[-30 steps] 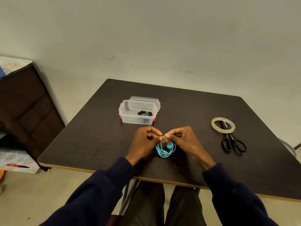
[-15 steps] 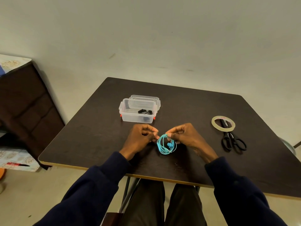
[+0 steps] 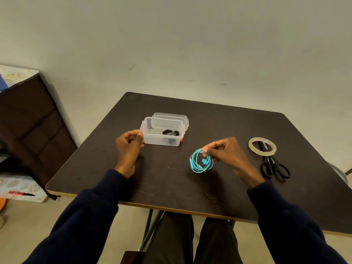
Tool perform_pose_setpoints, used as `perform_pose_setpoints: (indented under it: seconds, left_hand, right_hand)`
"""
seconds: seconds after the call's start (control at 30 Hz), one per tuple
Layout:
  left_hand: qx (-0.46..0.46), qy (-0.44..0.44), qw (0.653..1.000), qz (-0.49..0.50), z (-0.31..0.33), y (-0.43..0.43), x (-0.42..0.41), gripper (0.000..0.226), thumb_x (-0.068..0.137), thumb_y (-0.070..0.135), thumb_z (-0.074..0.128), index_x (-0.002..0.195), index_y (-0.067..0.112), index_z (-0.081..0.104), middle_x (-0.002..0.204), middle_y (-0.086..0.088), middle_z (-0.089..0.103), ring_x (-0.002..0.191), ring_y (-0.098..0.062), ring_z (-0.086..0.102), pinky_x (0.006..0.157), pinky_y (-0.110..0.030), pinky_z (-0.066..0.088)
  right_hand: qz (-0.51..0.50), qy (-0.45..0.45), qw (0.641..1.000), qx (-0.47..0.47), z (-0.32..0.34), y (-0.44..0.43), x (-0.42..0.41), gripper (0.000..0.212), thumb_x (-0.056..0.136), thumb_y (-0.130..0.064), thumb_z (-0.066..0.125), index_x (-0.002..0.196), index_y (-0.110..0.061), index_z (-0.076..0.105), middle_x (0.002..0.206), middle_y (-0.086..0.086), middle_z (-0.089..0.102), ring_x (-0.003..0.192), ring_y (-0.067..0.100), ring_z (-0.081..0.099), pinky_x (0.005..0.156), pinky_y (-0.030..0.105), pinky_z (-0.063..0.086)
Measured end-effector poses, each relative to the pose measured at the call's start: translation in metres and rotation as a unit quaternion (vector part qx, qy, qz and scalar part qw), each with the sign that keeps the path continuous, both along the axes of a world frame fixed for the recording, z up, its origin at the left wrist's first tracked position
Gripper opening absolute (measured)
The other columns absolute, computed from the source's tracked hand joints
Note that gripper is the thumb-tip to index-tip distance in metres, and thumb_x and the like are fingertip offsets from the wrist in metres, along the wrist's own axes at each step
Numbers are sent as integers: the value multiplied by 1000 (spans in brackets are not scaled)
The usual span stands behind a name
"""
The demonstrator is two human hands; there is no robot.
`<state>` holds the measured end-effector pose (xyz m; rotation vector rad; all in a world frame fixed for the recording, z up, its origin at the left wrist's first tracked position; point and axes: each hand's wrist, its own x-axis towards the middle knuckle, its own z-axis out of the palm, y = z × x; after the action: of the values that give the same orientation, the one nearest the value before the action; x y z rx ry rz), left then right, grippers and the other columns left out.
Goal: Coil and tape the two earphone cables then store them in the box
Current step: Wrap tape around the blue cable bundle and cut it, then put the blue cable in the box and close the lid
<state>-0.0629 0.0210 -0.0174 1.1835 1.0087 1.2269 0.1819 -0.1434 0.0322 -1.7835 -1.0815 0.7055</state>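
Right-hand grip: thumb and forefinger of the right hand (image 3: 226, 155) pinch the top of the turquoise earphone coil (image 3: 201, 161), which hangs below the fingertips over the front middle of the table (image 3: 209, 121).
Left-hand grip: the left hand (image 3: 129, 147) is clenched, with nothing seen in it; it sits just beside the box's left end wall, and contact cannot be told.
Box: clear plastic box (image 3: 152, 139), open, left of centre.
Contents: a black earphone bundle (image 3: 170, 132) lies inside.
Lid: clear lid (image 3: 171, 117), directly behind the box.
Tape roll (image 3: 262, 153): flat, at the table's right.
Scissors (image 3: 271, 161): blade tips inside the roll's ring, handles toward the person.
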Motion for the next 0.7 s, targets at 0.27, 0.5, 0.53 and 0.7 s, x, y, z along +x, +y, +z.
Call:
perform_pose_setpoints:
  seconds: [0.27, 0.5, 0.53, 0.7]
  left_hand:
    - [2, 78, 995, -61, 5, 38, 13, 18, 97, 25, 64, 82, 23, 73, 73, 14, 74, 66, -1, 70, 62, -22, 56]
    - [-4, 117, 986, -121, 9, 39, 18, 8, 94, 19, 69, 93, 20, 76, 96, 2, 76, 82, -8, 73, 72, -23, 58]
    - [-8, 119, 983, -136, 8, 33, 20, 9, 94, 20, 69, 99, 18, 77, 98, 1, 76, 86, -11, 74, 77, -26, 59]
    - [-11, 114, 971, -212, 3, -3, 36, 13, 97, 20, 66, 95, 27, 76, 90, 12, 78, 88, -5, 74, 75, -19, 58]
  right_hand:
    - [-15, -1, 999, 45, 12, -5, 10, 6, 81, -15, 79, 86, -15, 77, 81, -2, 78, 76, 15, 75, 61, 21, 59]
    - [-8, -6, 997, 73, 33, -13, 27, 11, 80, -14, 79, 91, -12, 78, 83, -1, 78, 78, 15, 76, 61, 20, 58]
    - [-9, -13, 997, 77, 36, -14, 29, 11, 80, -14, 79, 91, -13, 78, 83, -1, 78, 77, 14, 76, 61, 19, 58]
    - [-11, -65, 994, 89, 54, 2, 32, 11, 82, -14, 78, 93, -13, 78, 82, -5, 78, 75, 10, 75, 60, 16, 56]
